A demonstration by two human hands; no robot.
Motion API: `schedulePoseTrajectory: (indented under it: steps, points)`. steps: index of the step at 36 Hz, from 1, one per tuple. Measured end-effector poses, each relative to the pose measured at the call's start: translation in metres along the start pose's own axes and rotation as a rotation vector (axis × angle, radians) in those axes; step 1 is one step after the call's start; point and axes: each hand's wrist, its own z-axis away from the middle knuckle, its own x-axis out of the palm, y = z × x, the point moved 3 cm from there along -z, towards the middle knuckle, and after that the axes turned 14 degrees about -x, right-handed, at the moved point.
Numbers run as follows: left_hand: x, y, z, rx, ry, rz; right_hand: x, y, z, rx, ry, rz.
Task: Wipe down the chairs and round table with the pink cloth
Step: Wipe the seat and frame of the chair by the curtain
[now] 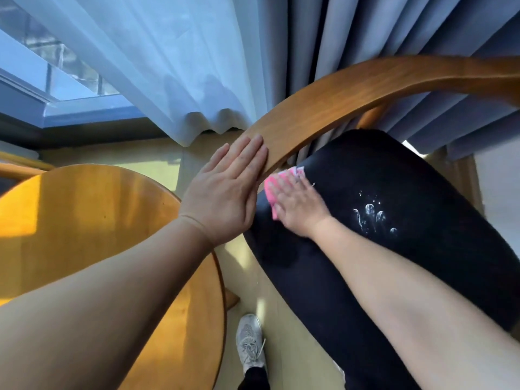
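Grey curtains (365,38) are seen close behind the curved chair backrest (351,85), on whose end the left hand (225,192) is laid flat. A narrow floor strip (247,271) is left between the round table (84,220) and the dark seat (394,178), at whose rear edge the pink cloth (274,182) is pressed under the flat right hand (298,204).

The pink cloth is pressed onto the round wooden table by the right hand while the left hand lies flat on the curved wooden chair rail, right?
Not quite. In the head view the right hand presses the pink cloth onto the chair's black padded seat, not the round wooden table. The left hand does lie flat on the curved wooden chair rail.
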Motion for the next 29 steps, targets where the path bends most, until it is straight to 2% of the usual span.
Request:
schedulePoseTrajectory:
  steps: [4, 7, 12, 19, 23, 27, 29]
  points:
    - [-0.002, 0.002, 0.002, 0.047, 0.024, -0.01, -0.026, 0.046, -0.017, 0.226, 0.108, -0.054]
    - [-0.003, 0.005, 0.002, 0.083, 0.006, 0.001, -0.032, 0.072, -0.019, 0.328, 0.09, -0.064]
    - [-0.005, 0.003, 0.001, 0.074, 0.011, 0.003, -0.027, 0.062, -0.002, 0.282, 0.104, -0.068]
    - [-0.005, 0.005, 0.001, 0.081, 0.026, 0.023, -0.003, 0.028, 0.028, 0.294, 0.033, -0.093]
    - [-0.005, 0.004, 0.001, 0.08, 0.007, 0.01, 0.014, -0.009, 0.047, 0.281, 0.004, -0.107]
    - [-0.005, 0.004, 0.001, 0.074, -0.01, 0.0, 0.035, -0.056, 0.07, 0.267, 0.071, -0.122]
    - [-0.004, 0.003, 0.001, 0.078, -0.012, -0.002, 0.049, -0.081, 0.083, 0.224, 0.051, -0.146]
